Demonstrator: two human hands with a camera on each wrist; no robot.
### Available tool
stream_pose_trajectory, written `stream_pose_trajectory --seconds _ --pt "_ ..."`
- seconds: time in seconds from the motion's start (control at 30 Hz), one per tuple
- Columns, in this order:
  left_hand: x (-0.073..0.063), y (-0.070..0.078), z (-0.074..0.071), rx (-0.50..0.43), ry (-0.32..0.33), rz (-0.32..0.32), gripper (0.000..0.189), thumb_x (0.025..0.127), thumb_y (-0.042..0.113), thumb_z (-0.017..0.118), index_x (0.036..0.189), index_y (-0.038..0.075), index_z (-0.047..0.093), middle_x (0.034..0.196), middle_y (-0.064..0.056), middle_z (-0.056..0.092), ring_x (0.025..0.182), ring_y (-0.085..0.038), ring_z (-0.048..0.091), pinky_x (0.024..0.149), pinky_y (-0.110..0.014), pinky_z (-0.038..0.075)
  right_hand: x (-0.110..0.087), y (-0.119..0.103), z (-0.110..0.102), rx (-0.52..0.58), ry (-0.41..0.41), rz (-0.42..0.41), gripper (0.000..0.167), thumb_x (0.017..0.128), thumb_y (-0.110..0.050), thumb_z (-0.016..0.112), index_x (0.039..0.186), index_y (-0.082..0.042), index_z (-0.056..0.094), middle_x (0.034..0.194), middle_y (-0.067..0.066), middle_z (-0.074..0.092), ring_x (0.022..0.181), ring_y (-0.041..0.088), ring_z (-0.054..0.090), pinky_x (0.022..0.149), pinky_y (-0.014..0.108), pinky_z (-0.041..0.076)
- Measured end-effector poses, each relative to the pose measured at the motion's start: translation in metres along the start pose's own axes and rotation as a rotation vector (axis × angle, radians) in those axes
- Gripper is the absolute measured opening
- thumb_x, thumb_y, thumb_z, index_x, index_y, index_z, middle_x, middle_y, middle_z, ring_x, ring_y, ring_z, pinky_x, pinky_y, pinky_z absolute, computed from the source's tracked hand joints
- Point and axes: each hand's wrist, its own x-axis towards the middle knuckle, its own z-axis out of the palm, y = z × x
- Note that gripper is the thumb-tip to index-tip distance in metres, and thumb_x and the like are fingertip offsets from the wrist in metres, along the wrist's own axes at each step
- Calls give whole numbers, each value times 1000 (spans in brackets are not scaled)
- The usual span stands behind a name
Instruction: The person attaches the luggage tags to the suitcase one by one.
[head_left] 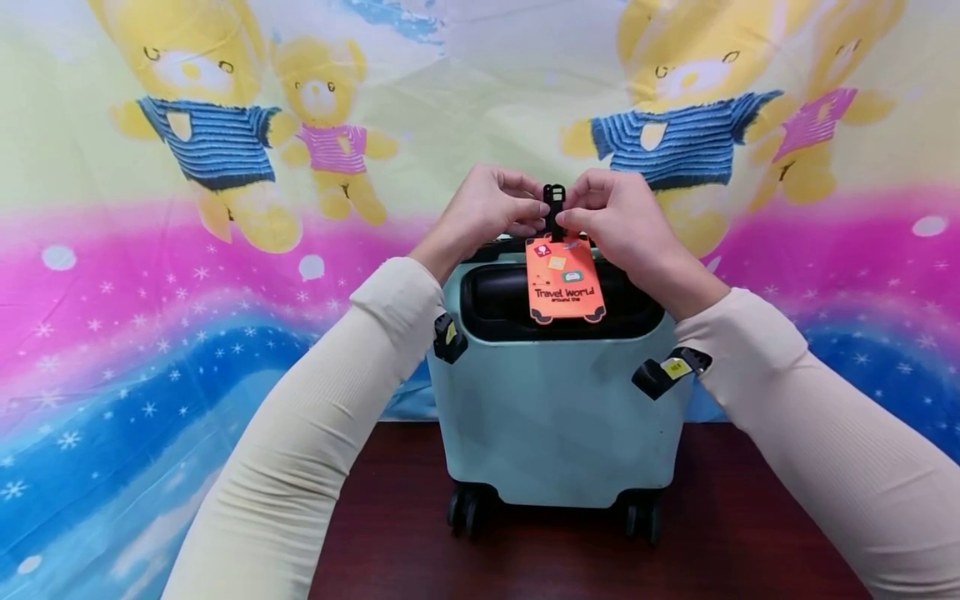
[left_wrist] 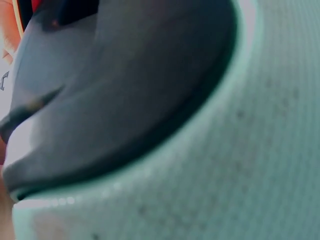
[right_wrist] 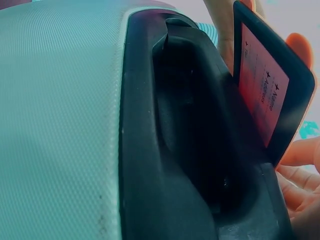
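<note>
An orange luggage tag [head_left: 564,279] printed "Travel World" hangs at the top of a pale green suitcase [head_left: 558,417], in front of its black recessed panel. Its black strap [head_left: 554,200] stands up between both hands. From the left, my left hand [head_left: 497,204] pinches the strap with thumb and fingertips. Opposite it, my right hand [head_left: 618,212] pinches the strap, thumb in front. The right wrist view shows the back of the tag [right_wrist: 262,82], with a red printed card in a black frame. Mostly suitcase surface fills the left wrist view; little of the hand shows there.
The suitcase stands upright on black wheels [head_left: 468,508] on a dark reddish-brown tabletop [head_left: 390,533]. Right behind it hangs a colourful cloth [head_left: 450,100] with printed bears. Black wrist devices [head_left: 663,375] sit by both cuffs, close to the suitcase's front.
</note>
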Motion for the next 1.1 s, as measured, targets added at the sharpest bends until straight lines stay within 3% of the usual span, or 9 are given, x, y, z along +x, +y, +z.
stream_pose_trajectory --seconds 0.37,0.57,0.73,1.1 --pt "1 1 4 -13 50 11 15 94 0 75 110 0 75 113 -18 78 76 -15 75 77 -30 65 3 0 0 6 21 5 10 101 -11 68 103 -1 70 92 6 75 89 17 63 65 23 52" --pt "1 -2 7 25 28 90 16 94 1 75 110 -3 77 109 -20 79 74 -14 75 77 -30 65 3 3 -1 35 23 -1 5 100 -11 69 97 -7 71 86 -3 73 86 15 62 65 25 53" --pt "-3 -3 8 56 25 145 13 95 2 74 107 -3 79 102 -19 79 76 -16 77 78 -30 65 3 2 -1 52 26 3 13 101 -12 68 103 0 71 80 -7 72 85 14 61 64 23 50" --pt "-6 -6 10 47 45 189 11 95 -1 74 104 -4 79 100 -20 79 76 -16 77 79 -29 65 3 4 0 114 32 -5 14 101 -11 67 100 3 71 73 -10 69 77 10 62 61 23 48"
